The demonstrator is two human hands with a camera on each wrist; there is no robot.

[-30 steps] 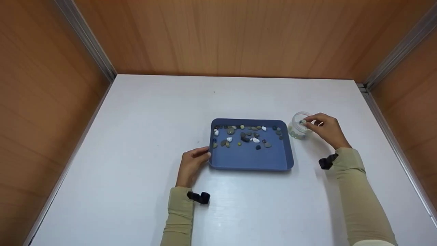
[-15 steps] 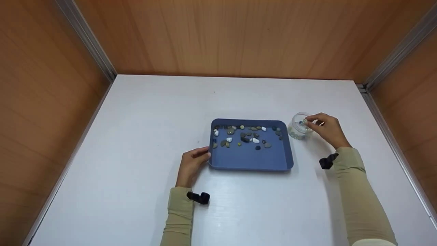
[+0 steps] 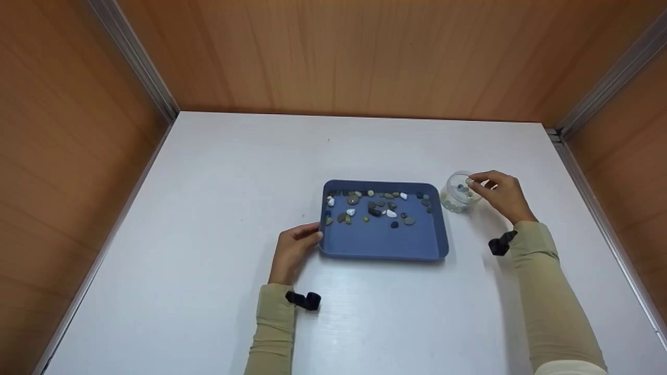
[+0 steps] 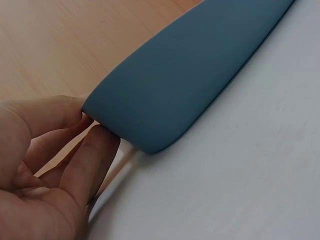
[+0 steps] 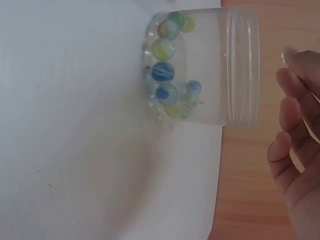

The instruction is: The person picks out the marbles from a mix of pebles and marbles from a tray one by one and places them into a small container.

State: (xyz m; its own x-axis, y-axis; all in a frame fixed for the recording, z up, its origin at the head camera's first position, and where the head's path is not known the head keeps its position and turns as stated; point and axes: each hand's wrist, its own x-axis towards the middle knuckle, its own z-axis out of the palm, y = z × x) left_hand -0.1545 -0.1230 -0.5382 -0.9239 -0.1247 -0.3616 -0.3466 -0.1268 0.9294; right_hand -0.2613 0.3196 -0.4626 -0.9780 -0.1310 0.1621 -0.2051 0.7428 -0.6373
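The blue tray (image 3: 383, 242) bears several pebbles (image 3: 391, 213) in white, grey, brown and black, mostly in its far half. My left hand (image 3: 294, 251) holds the tray by its left side. The left wrist view shows the left fingers and thumb at the tray's corner (image 4: 135, 110). My right hand (image 3: 503, 194) is over the rim of a clear jar (image 3: 452, 203), pinching a small glassy marble (image 3: 469, 181) at the fingertips. Seen from the right wrist, the jar has several marbles (image 5: 163, 72) at its bottom, blue, green and yellow. The pinched marble is mostly hidden by the fingers.
A white table (image 3: 208, 208) carries everything. Wooden panels (image 3: 365, 57) stand behind and at both sides, with metal strips (image 3: 140, 57) at the corners. The jar stands just right of the tray's far right corner. Each wrist wears a small black camera (image 3: 311, 301).
My right hand has shifted slightly right and away over the jar. A blue marble now shows apart from its fingertips. The left hand and the tray have stayed in place.
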